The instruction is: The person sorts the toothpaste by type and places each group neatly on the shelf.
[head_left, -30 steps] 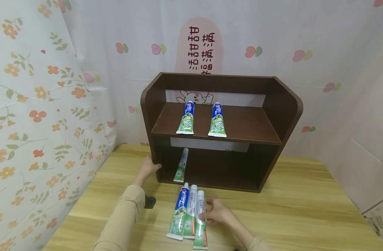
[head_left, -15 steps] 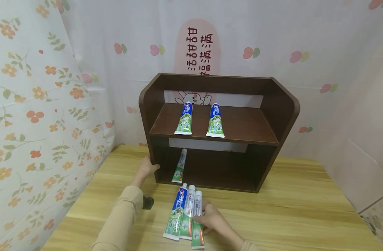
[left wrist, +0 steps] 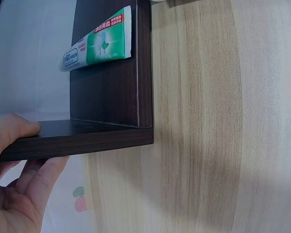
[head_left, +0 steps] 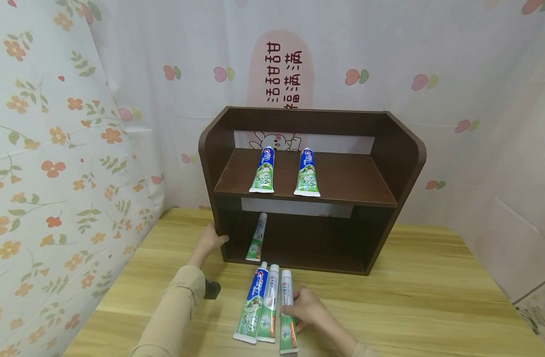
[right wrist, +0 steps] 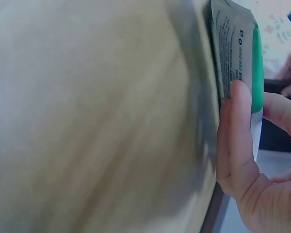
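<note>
My right hand [head_left: 309, 307] pinches a white-and-green toothpaste tube [head_left: 288, 317] close over the table; in the right wrist view its printed back [right wrist: 233, 48] shows, with fingers [right wrist: 240, 126] along it. Left of it lie another white-and-green tube [head_left: 269, 307] and a blue-and-green tube [head_left: 253, 307], side by side. My left hand [head_left: 210, 240] grips the left side panel of the dark brown shelf [head_left: 317, 201], thumb inside and fingers outside, as the left wrist view shows [left wrist: 29, 189]. One white-and-green tube [left wrist: 102, 43] lies at the left on the lower board.
Two blue-and-green toothpaste tubes, a left one [head_left: 263, 171] and a right one [head_left: 307, 173], lie on the upper board. The shelf stands on a wood-grain table [head_left: 433, 297] before a patterned curtain [head_left: 174, 114]. A small black object [head_left: 212, 289] is beside my left sleeve.
My right hand has taken hold of the rightmost tube and moved it slightly right, opening a gap from the middle tube. My left hand stays on the shelf's side.
</note>
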{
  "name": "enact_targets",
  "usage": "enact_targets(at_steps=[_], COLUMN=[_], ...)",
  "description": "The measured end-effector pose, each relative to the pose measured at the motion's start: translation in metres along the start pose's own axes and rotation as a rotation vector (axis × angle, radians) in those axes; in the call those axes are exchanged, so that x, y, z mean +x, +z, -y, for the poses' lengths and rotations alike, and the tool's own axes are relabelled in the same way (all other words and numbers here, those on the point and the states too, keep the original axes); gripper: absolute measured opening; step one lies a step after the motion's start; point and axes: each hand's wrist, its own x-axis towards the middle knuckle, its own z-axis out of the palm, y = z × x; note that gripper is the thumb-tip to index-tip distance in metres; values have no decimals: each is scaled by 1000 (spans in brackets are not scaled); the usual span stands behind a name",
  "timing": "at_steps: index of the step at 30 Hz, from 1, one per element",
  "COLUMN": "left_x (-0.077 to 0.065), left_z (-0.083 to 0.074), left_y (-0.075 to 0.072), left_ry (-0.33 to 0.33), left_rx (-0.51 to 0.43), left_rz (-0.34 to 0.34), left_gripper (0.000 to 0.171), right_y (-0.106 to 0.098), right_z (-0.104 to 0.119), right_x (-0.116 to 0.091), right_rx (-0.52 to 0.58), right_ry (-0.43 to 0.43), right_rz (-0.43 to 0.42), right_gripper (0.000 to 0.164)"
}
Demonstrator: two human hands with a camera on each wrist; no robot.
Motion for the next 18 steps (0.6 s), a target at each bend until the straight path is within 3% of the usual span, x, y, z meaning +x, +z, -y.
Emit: enact_targets(at_steps=[10,18], left_x=[-2,-3], left_z=[-2,-2], left_y=[-3,-1], left_ry=[-6,-13], left_rx=[-9,-7], left_rz=[11,1], left_gripper=[59,63], right_y=[-29,-41], right_z=[6,18], right_x=[14,34], right_rx=[18,-16], right_ry=[-98,28], right_rz=[-32,-200], right_gripper=[52,52])
